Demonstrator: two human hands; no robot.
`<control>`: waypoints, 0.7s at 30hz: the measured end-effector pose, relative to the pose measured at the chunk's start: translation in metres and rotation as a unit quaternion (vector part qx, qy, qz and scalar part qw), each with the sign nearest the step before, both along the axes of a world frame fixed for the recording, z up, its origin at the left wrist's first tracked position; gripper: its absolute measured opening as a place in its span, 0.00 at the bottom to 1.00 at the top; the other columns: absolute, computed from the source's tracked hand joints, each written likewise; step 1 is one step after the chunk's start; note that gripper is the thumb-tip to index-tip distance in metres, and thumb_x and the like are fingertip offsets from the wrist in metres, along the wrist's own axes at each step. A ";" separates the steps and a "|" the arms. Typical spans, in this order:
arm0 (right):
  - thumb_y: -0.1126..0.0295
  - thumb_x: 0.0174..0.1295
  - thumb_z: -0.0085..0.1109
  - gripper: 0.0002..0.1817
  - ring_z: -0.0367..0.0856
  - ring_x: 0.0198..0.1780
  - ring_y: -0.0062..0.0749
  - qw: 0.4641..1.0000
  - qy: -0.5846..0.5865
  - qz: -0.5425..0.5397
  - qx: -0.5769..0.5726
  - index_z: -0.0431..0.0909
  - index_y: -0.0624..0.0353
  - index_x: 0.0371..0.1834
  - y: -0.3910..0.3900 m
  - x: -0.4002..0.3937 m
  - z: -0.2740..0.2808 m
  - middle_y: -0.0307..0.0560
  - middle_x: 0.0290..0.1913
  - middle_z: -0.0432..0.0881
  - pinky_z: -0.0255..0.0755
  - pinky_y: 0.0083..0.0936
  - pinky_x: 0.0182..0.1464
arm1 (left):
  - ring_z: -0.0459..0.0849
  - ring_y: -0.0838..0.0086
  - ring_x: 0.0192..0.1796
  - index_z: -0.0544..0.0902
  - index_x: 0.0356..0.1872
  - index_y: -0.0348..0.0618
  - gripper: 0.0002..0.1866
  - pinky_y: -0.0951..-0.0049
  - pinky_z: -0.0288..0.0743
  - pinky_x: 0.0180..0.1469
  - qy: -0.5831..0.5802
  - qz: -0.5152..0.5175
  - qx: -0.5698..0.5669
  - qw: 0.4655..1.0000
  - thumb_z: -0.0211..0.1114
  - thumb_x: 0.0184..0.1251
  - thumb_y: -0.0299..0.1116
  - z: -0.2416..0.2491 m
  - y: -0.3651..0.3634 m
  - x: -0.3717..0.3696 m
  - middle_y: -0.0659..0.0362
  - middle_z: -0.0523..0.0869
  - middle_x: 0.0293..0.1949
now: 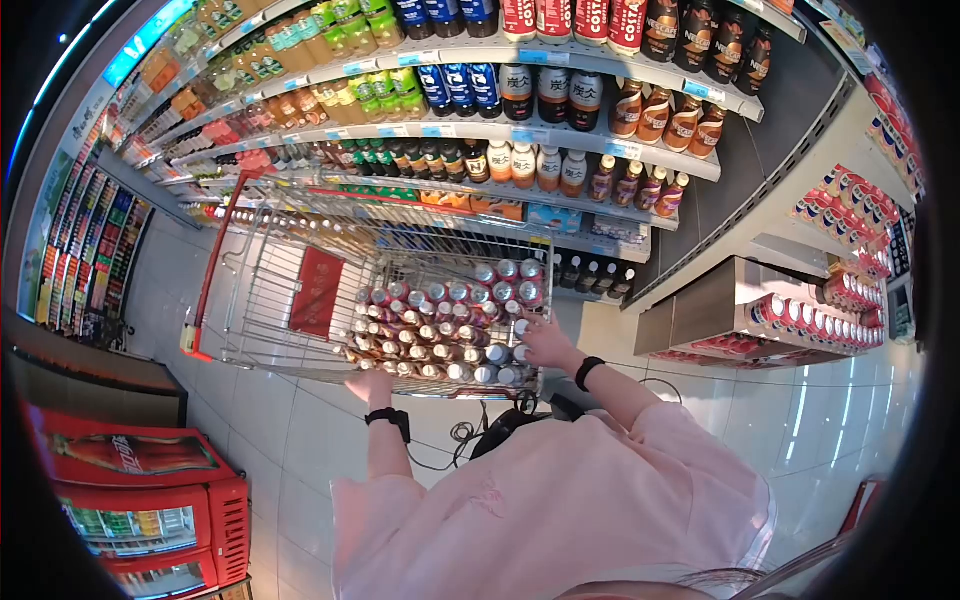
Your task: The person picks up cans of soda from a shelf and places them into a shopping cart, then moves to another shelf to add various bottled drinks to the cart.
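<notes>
A wire shopping cart (270,235) stands in front of me, its far part packed with rows of upright bottles (430,335) and silver-topped cans (505,270). My right hand (548,342) reaches over the cart's right end, its fingers closed at a white-capped bottle (522,327) in the corner. At the near rim, beside the brown bottles on the left of the load, is my left hand (372,384). Its fingers are small and partly hidden, so their grip cannot be made out. Both wrists wear black bands.
Shelves (450,130) of bottled drinks curve across the back. To the right, a display stand (740,315) holds red-and-white cans. A red drinks cooler (150,490) stands at lower left, and a black cable (462,435) hangs beside the cart. Pale floor tiles (290,470) lie between.
</notes>
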State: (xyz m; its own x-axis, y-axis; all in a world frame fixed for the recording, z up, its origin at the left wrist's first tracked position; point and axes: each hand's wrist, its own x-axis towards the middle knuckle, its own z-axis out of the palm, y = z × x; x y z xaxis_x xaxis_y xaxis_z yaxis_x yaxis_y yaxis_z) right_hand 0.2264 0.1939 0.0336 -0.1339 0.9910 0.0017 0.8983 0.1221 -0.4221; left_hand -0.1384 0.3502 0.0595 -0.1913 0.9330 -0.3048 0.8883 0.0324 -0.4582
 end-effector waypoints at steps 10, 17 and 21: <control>0.57 0.52 0.57 0.17 0.71 0.57 0.40 0.968 0.145 0.130 -0.159 0.78 0.51 0.44 0.050 0.007 0.013 0.44 0.45 0.78 0.63 0.48 0.55 | 0.78 0.66 0.50 0.86 0.25 0.52 0.14 0.52 0.48 0.68 -0.090 0.038 0.255 0.962 0.55 0.56 0.44 -0.011 0.019 -0.022 0.56 0.85 0.37; 0.70 0.54 0.53 0.15 0.77 0.46 0.48 0.936 0.200 -0.291 0.013 0.77 0.54 0.46 0.137 0.132 0.057 0.53 0.44 0.78 0.72 0.38 0.47 | 0.59 0.62 0.68 0.80 0.46 0.46 0.17 0.51 0.54 0.65 -0.126 0.103 0.308 0.937 0.58 0.57 0.40 -0.023 0.002 0.021 0.55 0.66 0.64; 0.69 0.53 0.55 0.17 0.73 0.49 0.51 0.901 -0.044 -0.334 0.273 0.72 0.62 0.47 0.196 0.224 0.047 0.60 0.49 0.74 0.69 0.45 0.47 | 0.62 0.63 0.66 0.82 0.42 0.46 0.13 0.57 0.65 0.57 -0.170 0.094 0.313 0.930 0.61 0.52 0.29 -0.032 0.001 0.025 0.58 0.70 0.60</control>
State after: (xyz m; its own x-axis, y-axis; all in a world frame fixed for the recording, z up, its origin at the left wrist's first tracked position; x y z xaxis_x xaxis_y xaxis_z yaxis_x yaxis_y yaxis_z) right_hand 0.4504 0.3898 0.0804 0.4682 0.7062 0.5311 0.8756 -0.2898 -0.3865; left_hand -0.1133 0.3514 0.0272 -0.3617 0.9073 0.2145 0.9296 0.3685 0.0087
